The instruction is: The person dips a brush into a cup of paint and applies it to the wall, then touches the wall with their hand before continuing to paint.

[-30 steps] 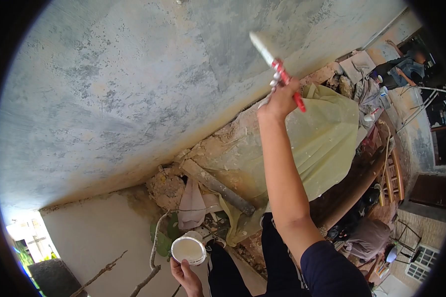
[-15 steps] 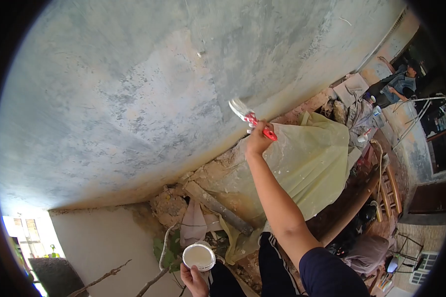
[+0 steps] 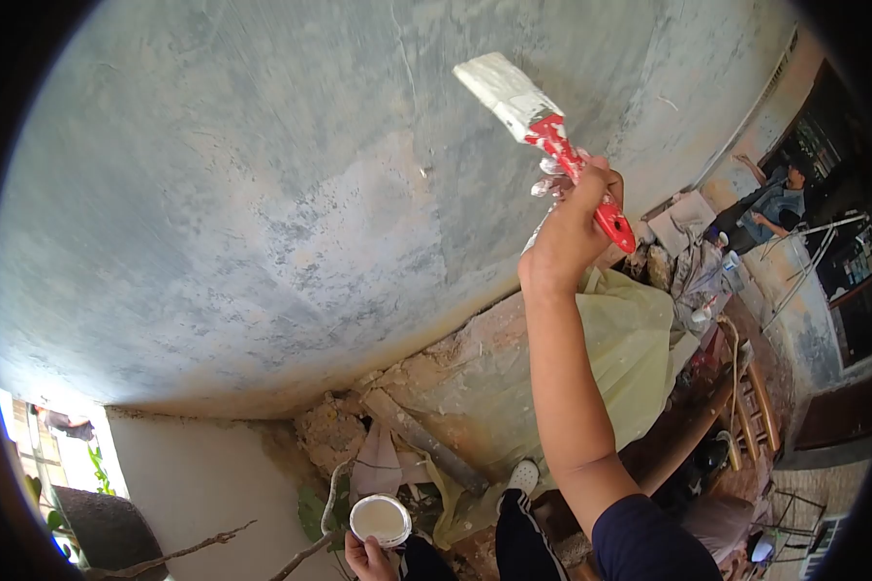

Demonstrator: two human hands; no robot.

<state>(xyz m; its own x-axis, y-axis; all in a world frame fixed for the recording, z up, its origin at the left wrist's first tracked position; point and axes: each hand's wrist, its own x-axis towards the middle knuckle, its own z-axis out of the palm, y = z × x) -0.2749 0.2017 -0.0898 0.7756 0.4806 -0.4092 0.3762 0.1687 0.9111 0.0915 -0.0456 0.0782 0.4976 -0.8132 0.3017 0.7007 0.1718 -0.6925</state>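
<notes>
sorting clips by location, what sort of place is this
Probably a renovation site, perhaps at a home: there's a patchy grey wall, rubble and a yellow-green sheet along its foot, and a white-smeared brush in the person's right hand.

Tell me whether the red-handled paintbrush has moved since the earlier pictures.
Yes, upward in view: the paintbrush earlier had its bristles below the white nub on the wall; now they are above its level.
</notes>
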